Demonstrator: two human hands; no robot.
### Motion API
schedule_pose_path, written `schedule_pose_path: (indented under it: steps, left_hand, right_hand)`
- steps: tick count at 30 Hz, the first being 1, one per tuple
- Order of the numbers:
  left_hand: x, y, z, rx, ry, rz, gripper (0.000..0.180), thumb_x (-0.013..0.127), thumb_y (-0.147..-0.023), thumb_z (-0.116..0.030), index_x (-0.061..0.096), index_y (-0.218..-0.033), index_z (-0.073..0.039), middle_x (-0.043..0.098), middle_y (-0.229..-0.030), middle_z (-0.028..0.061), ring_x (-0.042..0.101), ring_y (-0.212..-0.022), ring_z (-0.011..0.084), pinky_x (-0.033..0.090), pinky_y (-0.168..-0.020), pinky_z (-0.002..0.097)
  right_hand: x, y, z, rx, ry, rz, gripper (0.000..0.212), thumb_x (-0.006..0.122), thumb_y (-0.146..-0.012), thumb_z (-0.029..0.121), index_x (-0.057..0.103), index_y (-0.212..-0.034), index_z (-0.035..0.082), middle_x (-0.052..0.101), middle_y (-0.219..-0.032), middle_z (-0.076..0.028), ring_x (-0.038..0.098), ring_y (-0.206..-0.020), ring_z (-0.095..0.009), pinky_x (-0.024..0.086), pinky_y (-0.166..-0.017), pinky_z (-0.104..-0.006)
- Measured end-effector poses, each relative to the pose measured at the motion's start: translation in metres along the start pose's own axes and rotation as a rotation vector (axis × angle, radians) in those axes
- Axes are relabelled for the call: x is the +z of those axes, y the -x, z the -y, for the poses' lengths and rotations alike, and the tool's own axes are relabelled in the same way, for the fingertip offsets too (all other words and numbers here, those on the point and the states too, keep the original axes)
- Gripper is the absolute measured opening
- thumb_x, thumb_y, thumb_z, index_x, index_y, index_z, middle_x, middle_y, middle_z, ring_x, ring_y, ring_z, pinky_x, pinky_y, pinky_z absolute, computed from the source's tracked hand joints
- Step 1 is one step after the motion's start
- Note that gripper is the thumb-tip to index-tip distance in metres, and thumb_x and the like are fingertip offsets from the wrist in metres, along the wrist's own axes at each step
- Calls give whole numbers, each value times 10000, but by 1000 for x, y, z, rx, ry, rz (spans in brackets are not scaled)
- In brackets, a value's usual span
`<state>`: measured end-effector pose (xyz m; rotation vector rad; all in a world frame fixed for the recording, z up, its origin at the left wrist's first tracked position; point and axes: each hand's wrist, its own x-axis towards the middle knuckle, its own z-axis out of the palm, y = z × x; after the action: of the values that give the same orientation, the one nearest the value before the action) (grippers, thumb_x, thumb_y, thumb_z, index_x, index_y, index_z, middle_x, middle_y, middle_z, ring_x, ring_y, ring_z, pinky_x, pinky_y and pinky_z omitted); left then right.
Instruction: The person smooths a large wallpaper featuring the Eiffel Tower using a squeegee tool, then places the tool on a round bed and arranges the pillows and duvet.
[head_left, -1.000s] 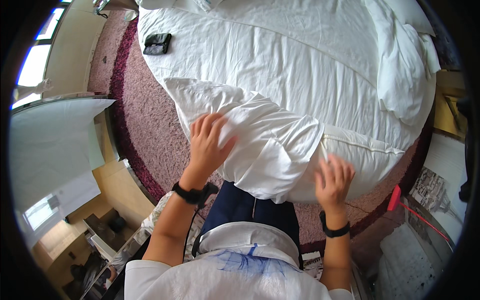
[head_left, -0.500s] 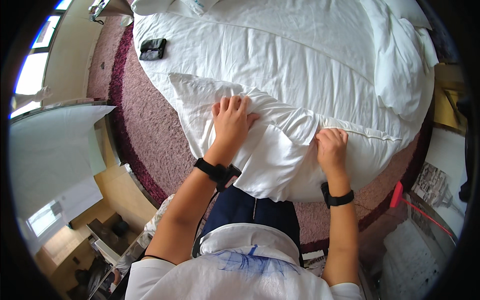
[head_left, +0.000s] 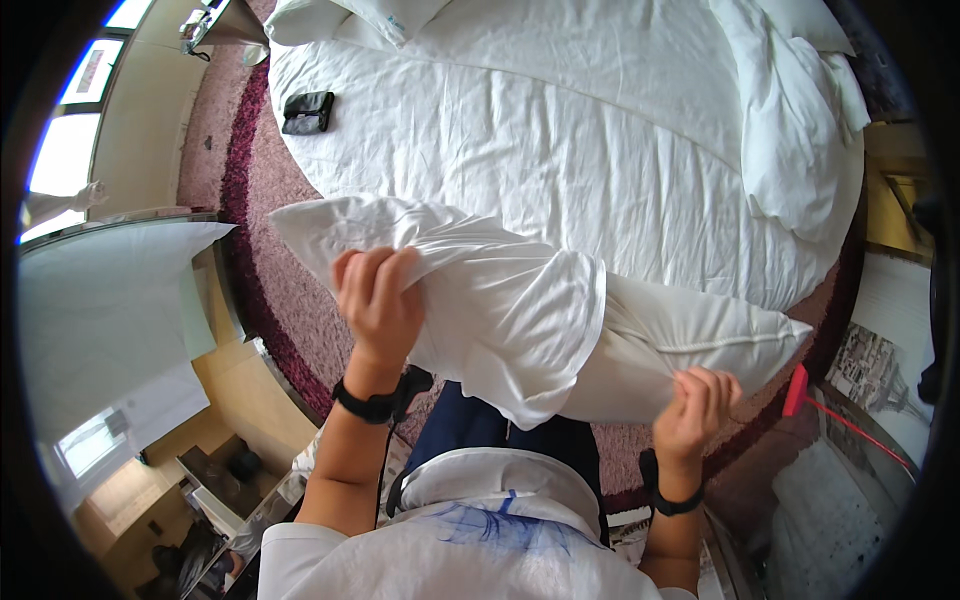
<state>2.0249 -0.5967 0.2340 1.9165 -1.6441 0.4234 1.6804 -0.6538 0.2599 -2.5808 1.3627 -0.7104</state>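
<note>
A white pillow (head_left: 690, 335) lies crosswise in front of me, its right end bare and its left part inside a loose, wrinkled white pillowcase (head_left: 500, 285). The open hem of the case runs across the pillow's middle. At the case's left part, my left hand (head_left: 378, 305) has its fingers bent over the cloth, gripping it. My right hand (head_left: 695, 410) is at the near edge of the bare end, its fingers loosely curled and slightly apart. I see no cloth in that hand, though its palm side is partly hidden. Each wrist wears a black band.
Beyond the pillow spreads a bed with white bedding (head_left: 600, 130). A folded black pouch (head_left: 308, 112) rests at its left edge, and a bunched duvet (head_left: 800, 150) lies at the right. Purple carpet (head_left: 285, 260) surrounds it. A red-handled tool (head_left: 796, 390) stands at the right.
The pillow and its case have shifted toward me and left. My left hand moved left and nearer with the case. My right hand left its hold by the hem and moved to the near edge.
</note>
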Motion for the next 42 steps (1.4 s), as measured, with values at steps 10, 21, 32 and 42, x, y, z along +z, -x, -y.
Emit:
schedule_pose_path:
  steps: [10,21,32,42]
  left_hand:
    - [23,-12,10,16,17,156,297,667,-695,-39,655,-984,-104,625,-946,49,591,-902,250,416,-883,395]
    - [79,88,-2,-350,174,415,592,736,-798,-255,480,-1290,-47,530,-1233,139,507,-1132,327,380,-959,434]
    - [94,138,-7,-623,313,460,215,719,-800,-155,587,-924,-40,615,-867,86,593,-840,290,424,-791,401]
    - [92,162,-21,-821,578,293,209,663,-849,-104,532,-992,-26,613,-809,146,590,-765,377,465,-681,444]
  right_hand:
    - [35,29,-36,89,80,-35,41,557,-901,48,584,-875,30,577,-849,-96,544,-785,-283,407,-839,-431]
    - [74,-36,-59,138,128,-109,205,596,-874,109,620,-1066,40,595,-1110,-97,548,-1022,-294,386,-926,-434]
    - [127,-43,73,-297,-80,289,338,700,-772,121,628,-1096,56,584,-1196,-64,506,-1201,-284,339,-1023,-498]
    - [128,-17,21,-307,-66,129,79,627,-805,31,634,-883,45,622,-958,-57,585,-1003,-227,363,-983,-447]
